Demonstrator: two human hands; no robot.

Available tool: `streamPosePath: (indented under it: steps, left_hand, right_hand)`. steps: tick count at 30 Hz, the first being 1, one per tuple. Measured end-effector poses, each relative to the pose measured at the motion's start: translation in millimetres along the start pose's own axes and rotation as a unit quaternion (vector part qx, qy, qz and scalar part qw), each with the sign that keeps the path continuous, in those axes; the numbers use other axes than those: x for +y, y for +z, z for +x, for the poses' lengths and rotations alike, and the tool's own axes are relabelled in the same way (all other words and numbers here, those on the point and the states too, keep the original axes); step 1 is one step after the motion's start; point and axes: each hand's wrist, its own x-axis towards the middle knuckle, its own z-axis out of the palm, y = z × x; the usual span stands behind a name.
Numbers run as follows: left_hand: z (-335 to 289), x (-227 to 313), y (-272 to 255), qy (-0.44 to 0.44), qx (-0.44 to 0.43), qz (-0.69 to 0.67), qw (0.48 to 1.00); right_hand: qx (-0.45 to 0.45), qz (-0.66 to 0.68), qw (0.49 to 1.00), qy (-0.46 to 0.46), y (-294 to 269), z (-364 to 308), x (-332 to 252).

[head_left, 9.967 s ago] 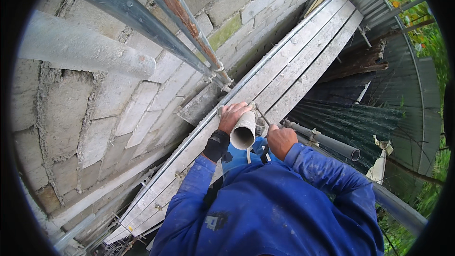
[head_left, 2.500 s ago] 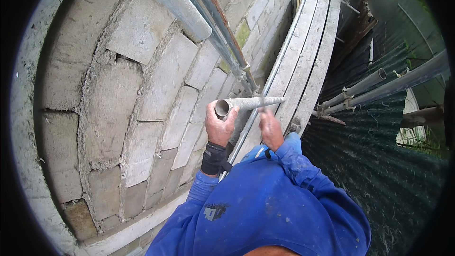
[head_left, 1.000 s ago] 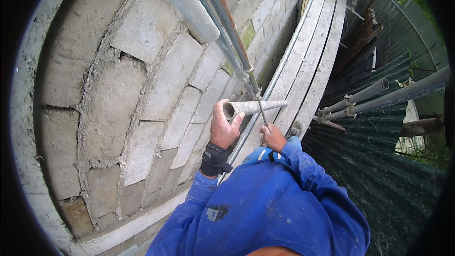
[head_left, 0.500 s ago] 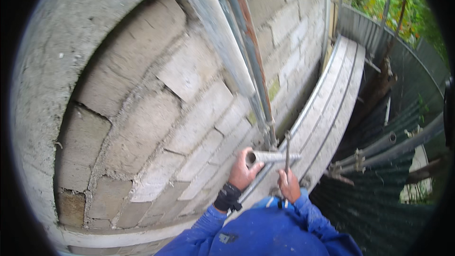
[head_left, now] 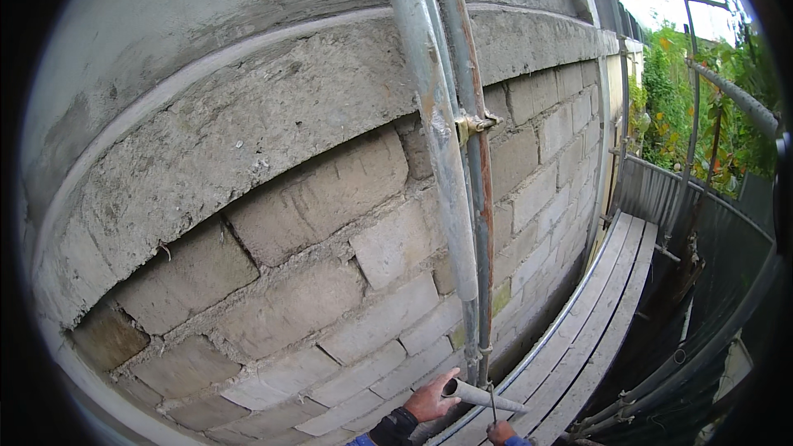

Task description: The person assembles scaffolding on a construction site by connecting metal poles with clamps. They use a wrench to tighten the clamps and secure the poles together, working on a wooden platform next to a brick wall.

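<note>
Low in the picture, my left hand (head_left: 429,401) holds the open end of a short grey metal pipe (head_left: 487,397), thumb and fingers at its rim. The pipe points right, out over the planks. My right hand (head_left: 500,432), partly cut off by the lower edge, is closed round a slim metal tool (head_left: 493,400). The tool stands nearly upright across the pipe; its exact kind is too small to tell. Just behind the pipe are the lower ends of upright scaffold tubes (head_left: 471,330).
A wall of grey blocks (head_left: 281,314) stands close on the left beneath a rough concrete beam (head_left: 273,132). A clamp (head_left: 477,125) joins the upright tubes. The plank walkway (head_left: 595,314) curves away right, beside dark corrugated sheeting (head_left: 710,256) and more scaffold tubes (head_left: 702,376).
My view has tilted up, so the hands and pipe sit lower in the picture and more of the beam and upper wall shows. Both hands keep their hold.
</note>
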Motion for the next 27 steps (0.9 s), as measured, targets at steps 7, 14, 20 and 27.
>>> streamPosePath:
  steps: [7, 14, 20, 27]
  left_hand:
    - [-21, 5, 11, 0.008, 0.041, -0.005, 0.999]
    - [-10, 3, 0, 0.018, 0.156, -0.006, 0.988]
    - [-6, -27, 14, -0.041, 0.120, -0.104, 0.986]
    - [2, -15, 13, 0.028, 0.042, -0.035, 0.998]
  right_hand:
    - [0.067, 0.245, 0.957, 0.137, -161, -27, -159]
    - [-0.027, 0.177, 0.958, 0.224, -80, -1, -13]
    - [0.101, 0.294, 0.938, 0.156, -175, -20, -130]
    - [-0.039, 0.159, 0.957, 0.238, -15, -46, 5]
